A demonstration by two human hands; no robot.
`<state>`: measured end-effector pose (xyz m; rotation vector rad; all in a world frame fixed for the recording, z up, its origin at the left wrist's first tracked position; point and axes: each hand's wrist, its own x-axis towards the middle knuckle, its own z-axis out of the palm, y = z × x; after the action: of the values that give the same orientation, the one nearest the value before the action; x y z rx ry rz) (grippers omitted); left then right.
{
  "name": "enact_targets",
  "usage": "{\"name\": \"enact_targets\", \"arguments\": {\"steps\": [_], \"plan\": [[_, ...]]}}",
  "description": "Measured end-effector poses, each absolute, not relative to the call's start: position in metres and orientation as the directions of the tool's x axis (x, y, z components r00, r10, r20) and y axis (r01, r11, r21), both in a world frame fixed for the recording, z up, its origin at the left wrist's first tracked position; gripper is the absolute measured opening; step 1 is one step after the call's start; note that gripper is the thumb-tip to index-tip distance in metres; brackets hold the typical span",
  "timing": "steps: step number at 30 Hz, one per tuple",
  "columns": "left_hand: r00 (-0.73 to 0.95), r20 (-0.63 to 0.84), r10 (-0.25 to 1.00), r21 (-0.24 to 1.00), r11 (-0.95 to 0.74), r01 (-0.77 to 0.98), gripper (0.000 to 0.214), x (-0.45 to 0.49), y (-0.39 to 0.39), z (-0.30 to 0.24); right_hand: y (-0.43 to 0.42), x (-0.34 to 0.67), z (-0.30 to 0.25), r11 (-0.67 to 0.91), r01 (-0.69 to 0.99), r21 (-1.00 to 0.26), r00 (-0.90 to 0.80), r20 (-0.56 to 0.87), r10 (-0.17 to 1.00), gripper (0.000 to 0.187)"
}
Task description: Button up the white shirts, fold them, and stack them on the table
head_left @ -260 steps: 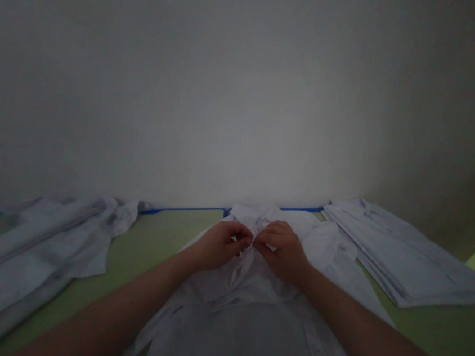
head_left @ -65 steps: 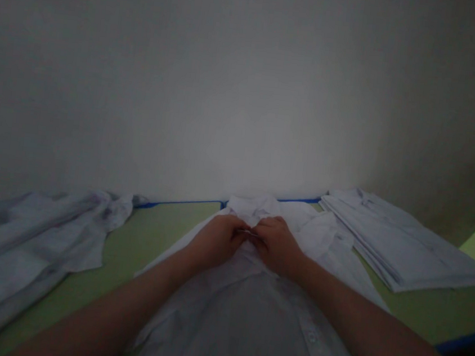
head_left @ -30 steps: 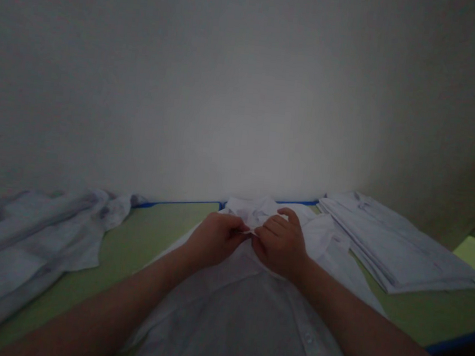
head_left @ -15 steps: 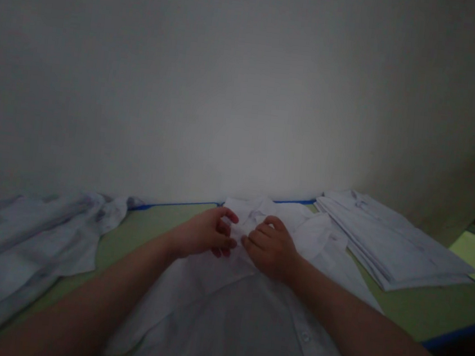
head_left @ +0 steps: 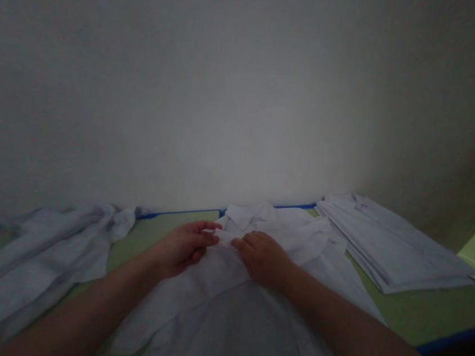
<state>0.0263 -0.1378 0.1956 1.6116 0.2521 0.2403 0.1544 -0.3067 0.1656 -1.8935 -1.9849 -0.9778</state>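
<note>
A white shirt (head_left: 247, 326) lies front up on the green table (head_left: 430, 317), with its collar (head_left: 244, 215) at the far end by the wall. Just below the collar, my left hand (head_left: 181, 246) lies on the shirt's left front with fingers stretched out and slightly apart, touching the cloth. My right hand (head_left: 261, 257) sits beside it, its fingers curled down and pinching the cloth of the shirt's front. The fingertips of the two hands are a short gap apart. Dim light hides the buttons.
A loose heap of white garments (head_left: 29, 258) lies at the left. A stack of folded white shirts (head_left: 387, 245) sits at the right, close to the wall. A blue edge (head_left: 454, 337) marks the table's near right side. A plain wall stands right behind the table.
Both hands were pinched together at the shirt's front below the collar. They have since come apart, the left hand has opened and shifted left, and the view has tilted slightly.
</note>
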Motion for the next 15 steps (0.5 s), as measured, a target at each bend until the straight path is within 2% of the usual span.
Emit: {"name": "enact_targets", "arguments": {"steps": [3, 6, 8, 10, 12, 14, 15], "plan": [[0.931, 0.007, 0.364, 0.994, -0.105, 0.034, 0.039, 0.008, -0.143, 0.192, -0.308, 0.148, 0.164, -0.091, 0.979, 0.183, -0.011, 0.490, 0.872, 0.023], [0.935, -0.017, 0.355, 0.956, -0.268, 0.119, 0.038, -0.010, -0.149, 0.184, -0.318, 0.144, 0.167, 0.025, 0.991, 0.134, -0.068, 0.330, 0.942, 0.015], [0.944, -0.041, 0.326, 0.900, -0.399, 0.177, 0.040, -0.022, -0.153, 0.178, -0.329, 0.150, 0.175, 0.125, 0.992, 0.020, -0.126, 0.209, 0.970, 0.022], [0.954, -0.062, 0.294, 0.858, -0.473, 0.202, 0.043, -0.034, -0.158, 0.174, -0.339, 0.168, 0.188, 0.152, 0.979, -0.137, -0.136, 0.122, 0.983, 0.029], [0.963, -0.112, 0.244, 0.843, -0.490, 0.222, 0.046, -0.048, -0.163, 0.174, -0.348, 0.199, 0.202, 0.044, 0.972, -0.231, -0.020, 0.105, 0.994, 0.030], [0.958, -0.238, 0.162, 0.824, -0.489, 0.287, 0.048, -0.063, -0.169, 0.176, -0.352, 0.239, 0.213, -0.221, 0.938, -0.266, 0.271, 0.166, 0.948, 0.028], [0.945, -0.308, 0.112, 0.807, -0.495, 0.321, 0.049, -0.071, -0.172, 0.177, -0.353, 0.258, 0.216, -0.373, 0.881, -0.290, 0.438, 0.206, 0.875, 0.028]]}}
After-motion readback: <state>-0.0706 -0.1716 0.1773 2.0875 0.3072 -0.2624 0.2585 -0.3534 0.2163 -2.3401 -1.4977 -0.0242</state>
